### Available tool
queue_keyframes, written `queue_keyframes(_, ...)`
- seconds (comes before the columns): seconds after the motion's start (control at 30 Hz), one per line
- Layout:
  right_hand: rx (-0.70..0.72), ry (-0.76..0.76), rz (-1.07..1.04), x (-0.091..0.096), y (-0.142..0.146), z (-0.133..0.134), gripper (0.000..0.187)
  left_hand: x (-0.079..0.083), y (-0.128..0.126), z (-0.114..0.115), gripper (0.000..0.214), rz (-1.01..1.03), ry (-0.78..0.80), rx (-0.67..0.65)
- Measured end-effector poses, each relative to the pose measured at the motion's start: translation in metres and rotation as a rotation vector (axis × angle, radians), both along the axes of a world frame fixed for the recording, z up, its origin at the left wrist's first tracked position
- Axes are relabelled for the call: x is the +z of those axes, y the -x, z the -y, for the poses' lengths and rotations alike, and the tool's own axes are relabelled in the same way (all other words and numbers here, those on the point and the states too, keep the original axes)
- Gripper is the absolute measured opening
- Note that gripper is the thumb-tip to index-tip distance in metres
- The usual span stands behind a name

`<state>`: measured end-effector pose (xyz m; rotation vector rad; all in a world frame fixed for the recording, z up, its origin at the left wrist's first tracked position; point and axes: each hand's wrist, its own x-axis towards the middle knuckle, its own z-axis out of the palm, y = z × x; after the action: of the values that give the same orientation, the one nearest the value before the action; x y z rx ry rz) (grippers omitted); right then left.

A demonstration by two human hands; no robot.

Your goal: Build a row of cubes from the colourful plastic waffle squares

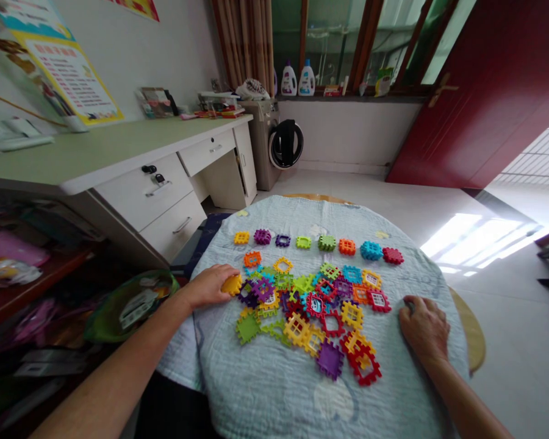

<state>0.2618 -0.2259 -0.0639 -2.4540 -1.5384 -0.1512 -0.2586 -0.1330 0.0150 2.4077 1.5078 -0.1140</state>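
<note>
My left hand (215, 284) is closed on a yellow building tile (232, 285) at the left side of the pile. My right hand (424, 329) rests on the cloth at the right, apart from the tiles, with its fingers loosely laid down and nothing visible in them. Between the hands lies a loose heap of notched plastic tiles, among them a purple tile (330, 360), a green tile (247, 327) and a red frame tile (379, 300). Behind the heap runs a row of tiles sorted by colour, including a blue stack (371, 250) and a dark red stack (393, 255).
A pale blue cloth (265, 390) covers the round table. To the left stand a desk (119, 143) with drawers and a green basket (105, 323) on the floor side. Farther back are a washing machine (263, 143) with its door ajar and a red door (476, 103).
</note>
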Motion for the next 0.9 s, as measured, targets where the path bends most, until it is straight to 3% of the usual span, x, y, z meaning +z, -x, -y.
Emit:
queue_keyframes(0.27, -0.007, 0.011, 0.006, -0.002, -0.002, -0.001, 0.037, -0.004, -0.002, 0.000, 0.048, 0.006, 0.011, 0.012)
queue_keyframes(0.67, 0.000, 0.006, 0.029, -0.003, -0.002, -0.001, 0.037, 0.006, -0.010, -0.014, 0.054, -0.045, 0.114, -0.030)
queue_keyframes(0.9, 0.000, 0.014, 0.020, -0.003, -0.002, -0.001, 0.037, 0.005, -0.013, -0.007, 0.035, -0.056, 0.019, -0.053)
